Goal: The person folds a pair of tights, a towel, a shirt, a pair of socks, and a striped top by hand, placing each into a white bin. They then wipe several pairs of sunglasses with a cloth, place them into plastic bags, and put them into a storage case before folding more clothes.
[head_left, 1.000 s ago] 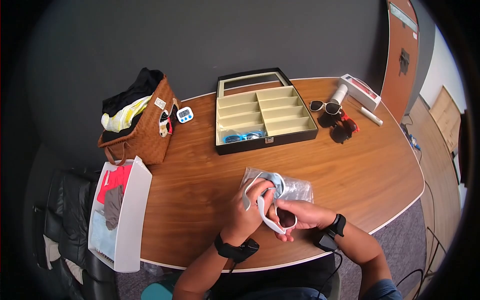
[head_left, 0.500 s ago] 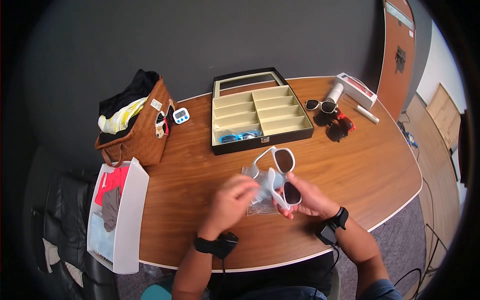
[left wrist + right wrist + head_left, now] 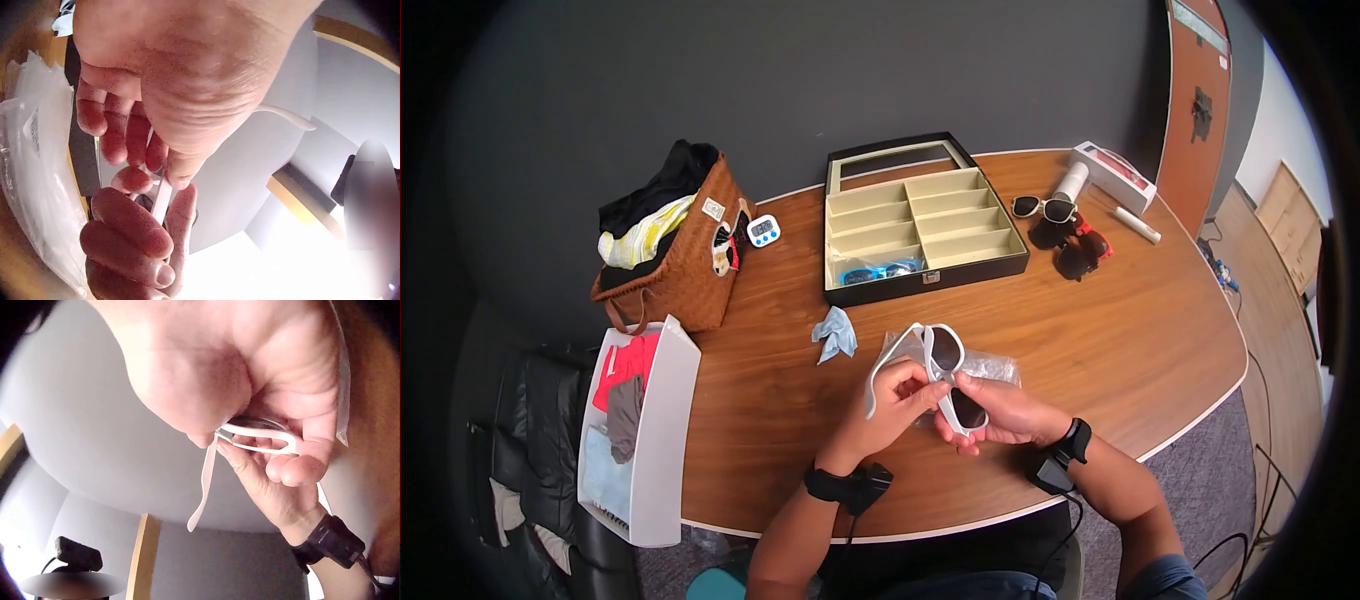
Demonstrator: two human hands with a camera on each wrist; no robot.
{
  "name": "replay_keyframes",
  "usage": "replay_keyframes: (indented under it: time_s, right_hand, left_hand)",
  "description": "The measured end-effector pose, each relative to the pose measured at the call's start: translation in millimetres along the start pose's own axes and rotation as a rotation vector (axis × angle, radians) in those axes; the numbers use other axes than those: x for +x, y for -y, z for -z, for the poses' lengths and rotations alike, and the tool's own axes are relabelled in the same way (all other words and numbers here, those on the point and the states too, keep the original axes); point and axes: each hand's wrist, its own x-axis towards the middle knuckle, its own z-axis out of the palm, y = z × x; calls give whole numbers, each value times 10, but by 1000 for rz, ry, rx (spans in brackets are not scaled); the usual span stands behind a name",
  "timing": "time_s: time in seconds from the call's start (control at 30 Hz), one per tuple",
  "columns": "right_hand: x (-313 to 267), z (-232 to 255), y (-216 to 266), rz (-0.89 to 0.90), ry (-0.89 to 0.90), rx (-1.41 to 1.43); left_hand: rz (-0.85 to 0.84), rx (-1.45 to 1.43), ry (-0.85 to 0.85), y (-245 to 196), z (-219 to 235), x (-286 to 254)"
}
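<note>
White sunglasses [image 3: 946, 349] are pinched by left fingers [image 3: 900, 373] and right fingers [image 3: 975, 388] above the wooden table [image 3: 770, 430], dark wall [image 3: 800, 90] beyond.

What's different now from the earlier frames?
The blue cloth moved left from the white sunglasses onto the table. The left hand let it go and grips the sunglasses. The right hand still holds them; case and basket unchanged.

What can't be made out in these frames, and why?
- Head view: digits on the timer, too small.
- Head view: bottom of the basket, beneath clothes.
- Left wrist view: lenses of the white sunglasses, mostly behind fingers.
- Left wrist view: print on the plastic bag, too blurred.
</note>
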Motion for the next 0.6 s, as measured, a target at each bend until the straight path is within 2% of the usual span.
replay_keyframes:
  time_s: [0.03, 0.1, 0.17, 0.2, 0.23, 0.3, 0.37, 0.43, 0.5, 0.57, 0.6]
  right_hand:
    - [1, 1, 0, 1, 4, 2]
    - [-17, -8, -7, 0, 1, -25]
    - [-40, -22, 29, 23, -47, 31]
    - [-45, -48, 54, 55, -56, 32]
    - [-40, -34, 47, 58, -55, 36]
    - [-50, 12, 39, 0, -62, -35]
    - [-69, -36, 58, -33, -85, -82]
    - [-58, -46, 60, 26, 23, -147]
    - [-68, -51, 87, 32, -1, -139]
    - [-85, 58, 86, 180, -19, -174]
    - [-116, 82, 126, 252, -56, -36]
  left_hand:
    - [65, -106, -5, -10, -5, 3]
    - [42, -21, -21, 87, 49, -7]
    - [66, -240, -35, 91, 206, -43]
    - [55, -326, -100, 108, 273, -34]
    - [58, -322, -98, 129, 295, -40]
    - [-165, -605, 2, 165, 296, -36]
    - [-126, -558, 29, 163, 208, -39]
    - [-35, -152, -63, 80, 86, -39]
    - [-35, -155, -58, 88, 45, -18]
    - [-21, -53, -56, 126, 39, 9]
    - [-40, -83, -48, 120, 25, 38]
